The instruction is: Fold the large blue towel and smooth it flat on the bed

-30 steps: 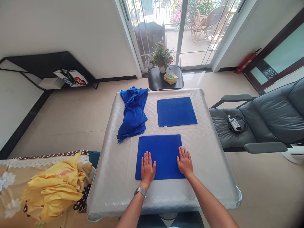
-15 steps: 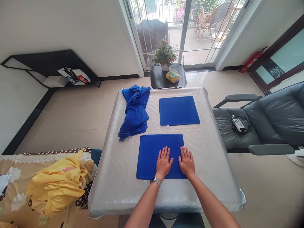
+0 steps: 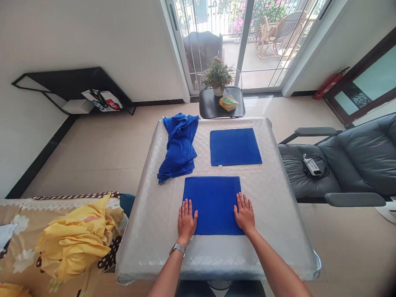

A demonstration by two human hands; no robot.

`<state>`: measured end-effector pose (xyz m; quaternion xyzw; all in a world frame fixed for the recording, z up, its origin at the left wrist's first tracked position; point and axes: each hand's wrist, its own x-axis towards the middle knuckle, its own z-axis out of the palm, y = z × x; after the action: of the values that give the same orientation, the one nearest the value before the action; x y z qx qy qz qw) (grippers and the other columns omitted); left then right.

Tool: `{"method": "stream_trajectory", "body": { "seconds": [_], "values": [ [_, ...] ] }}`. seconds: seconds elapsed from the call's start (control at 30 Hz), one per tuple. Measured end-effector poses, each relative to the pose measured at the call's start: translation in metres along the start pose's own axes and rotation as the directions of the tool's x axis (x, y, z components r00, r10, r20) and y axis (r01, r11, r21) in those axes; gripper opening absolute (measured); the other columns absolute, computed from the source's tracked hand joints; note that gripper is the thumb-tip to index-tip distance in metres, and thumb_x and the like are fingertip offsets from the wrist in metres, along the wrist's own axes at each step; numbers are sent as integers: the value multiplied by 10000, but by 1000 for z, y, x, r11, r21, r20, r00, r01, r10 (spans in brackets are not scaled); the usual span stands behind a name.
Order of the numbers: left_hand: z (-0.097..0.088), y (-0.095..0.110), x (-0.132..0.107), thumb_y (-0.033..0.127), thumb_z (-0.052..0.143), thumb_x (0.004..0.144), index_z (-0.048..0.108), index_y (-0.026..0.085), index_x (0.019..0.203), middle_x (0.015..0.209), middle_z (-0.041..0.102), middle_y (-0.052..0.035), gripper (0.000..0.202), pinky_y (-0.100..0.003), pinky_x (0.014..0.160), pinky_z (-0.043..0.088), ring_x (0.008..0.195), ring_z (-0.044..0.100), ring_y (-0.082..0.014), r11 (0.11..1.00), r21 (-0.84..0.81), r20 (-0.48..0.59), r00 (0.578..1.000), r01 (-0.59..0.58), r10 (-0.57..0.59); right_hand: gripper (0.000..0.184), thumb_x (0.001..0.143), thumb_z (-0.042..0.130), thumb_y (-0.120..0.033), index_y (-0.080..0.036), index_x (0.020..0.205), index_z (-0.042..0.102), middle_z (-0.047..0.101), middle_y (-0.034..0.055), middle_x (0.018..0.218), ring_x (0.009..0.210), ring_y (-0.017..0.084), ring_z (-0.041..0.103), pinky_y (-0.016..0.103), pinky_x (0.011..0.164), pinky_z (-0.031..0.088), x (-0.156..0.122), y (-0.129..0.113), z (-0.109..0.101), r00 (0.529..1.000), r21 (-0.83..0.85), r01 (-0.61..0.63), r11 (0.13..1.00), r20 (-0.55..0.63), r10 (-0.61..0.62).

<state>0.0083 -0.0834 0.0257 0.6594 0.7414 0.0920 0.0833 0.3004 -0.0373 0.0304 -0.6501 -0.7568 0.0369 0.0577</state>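
A blue cloth (image 3: 216, 206) lies flat on the table (image 3: 154, 239) right before me. My left hand (image 3: 187, 218) rests open across its left edge, fingers stretched forward. Over the right edge, my right hand (image 3: 245, 212) lies flat with its fingers straight; neither hand holds anything. Farther back, a second blue cloth (image 3: 235, 147) is spread flat, a small white tag at its near edge. To its left sits a crumpled heap of blue cloths (image 3: 179, 148).
Behind the table, a black chair (image 3: 206, 108) bears a potted plant (image 3: 218, 76) and a yellow tissue pack (image 3: 229, 103). A grey armchair (image 3: 355, 165) with a power strip (image 3: 312, 166) stands at right. Yellow fabric (image 3: 76, 239) lies at lower left.
My left hand has slid left from the middle of the near cloth to its left edge. My right hand stays at the right edge. The view has shifted slightly.
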Motion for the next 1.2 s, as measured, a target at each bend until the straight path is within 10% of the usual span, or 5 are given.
{"method": "stream_trajectory", "body": {
  "seconds": [0.37, 0.53, 0.77, 1.2],
  "values": [
    [-5, 2, -2, 418, 284, 1008, -49, 175, 1549, 1632, 119, -108, 680, -488, 1205, 211, 1490, 154, -244, 1000, 20, -49, 999, 13, -12, 666, 989, 322, -273, -228, 1551, -33, 198, 9, 1606, 1485, 216, 162, 463, 1204, 165, 1, -1, -2, 1000, 12, -2, 1000, -9, 2],
    [-5, 75, 19, 371, 327, 1001, 8, 168, 1556, 1635, 103, -98, 672, -479, 1205, 223, 1495, 120, -247, 989, -57, -41, 990, -134, 131, 674, 980, 332, -262, -223, 1552, -23, 198, 10, 1605, 1482, 215, 174, 458, 1204, 168, 1, -1, -2, 1000, 8, -6, 1000, -11, 6],
    [21, 179, 40, 382, 360, 988, 120, 177, 1553, 1617, 191, -59, 648, -432, 1207, 241, 1486, 175, -218, 866, -176, 42, 876, -467, 481, 691, 961, 337, -212, -217, 1552, -20, 168, 8, 1613, 1493, 223, 115, 460, 1204, 159, -2, 4, 3, 999, -22, 43, 999, 25, -43],
    [7, 87, 30, 390, 356, 993, 89, 212, 1554, 1616, 195, -57, 647, -471, 1205, 223, 1487, 168, -225, 966, -40, 44, 965, -256, 258, 672, 979, 335, -260, -218, 1557, -5, 194, 28, 1609, 1486, 218, 159, 460, 1203, 160, 0, 0, -3, 1000, 8, 0, 1000, 2, 0]
  ]
}}
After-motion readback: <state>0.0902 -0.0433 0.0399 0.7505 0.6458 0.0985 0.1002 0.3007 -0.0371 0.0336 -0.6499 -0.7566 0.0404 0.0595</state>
